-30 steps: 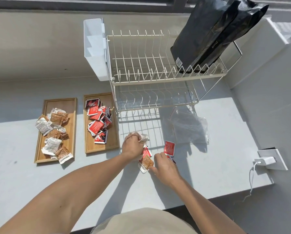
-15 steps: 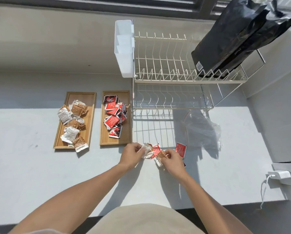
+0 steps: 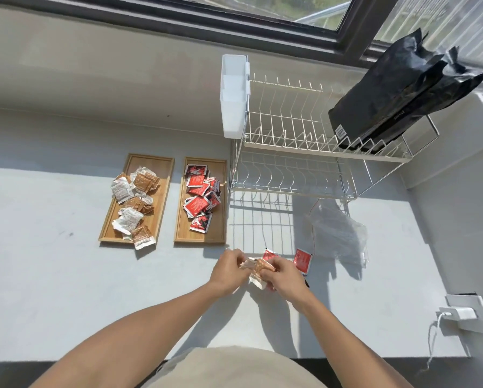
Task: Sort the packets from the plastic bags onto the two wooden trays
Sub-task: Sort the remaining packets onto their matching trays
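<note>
- Your left hand (image 3: 229, 271) and right hand (image 3: 283, 275) meet over the pale grey counter (image 3: 52, 289), just in front of the two trays.
- Both hands pinch the same small bunch of brown-and-white packets (image 3: 258, 268): left fingers curled on its left end, right fingers closed over its right side and lower edge.
- A red packet's corner (image 3: 268, 254) peeks out just behind your right hand; you cannot tell whether that hand grips it or it lies on the counter.
- Another flat red packet (image 3: 302, 260) lies on the counter just right of your right hand, apart from it.
- The crumpled clear plastic bag (image 3: 338, 233) sits on the counter beyond that packet, under the right end of the rack.
- The left rectangular wooden tray (image 3: 161, 169) carries a loose heap of brown and white packets (image 3: 133, 200); one hangs over its near edge.
- The right rectangular wooden tray (image 3: 182, 233), just beside the first, carries a pile of red-and-black packets (image 3: 201, 200).
- A two-tier cream wire dish rack (image 3: 290, 152) stands behind, with a white plastic caddy (image 3: 234, 96) hooked on its left end.
- Two black foil pouches (image 3: 397, 93) lean in the top tier at the right.
- A white plug with its cable (image 3: 456, 313) sits in a wall socket at far right.
</note>
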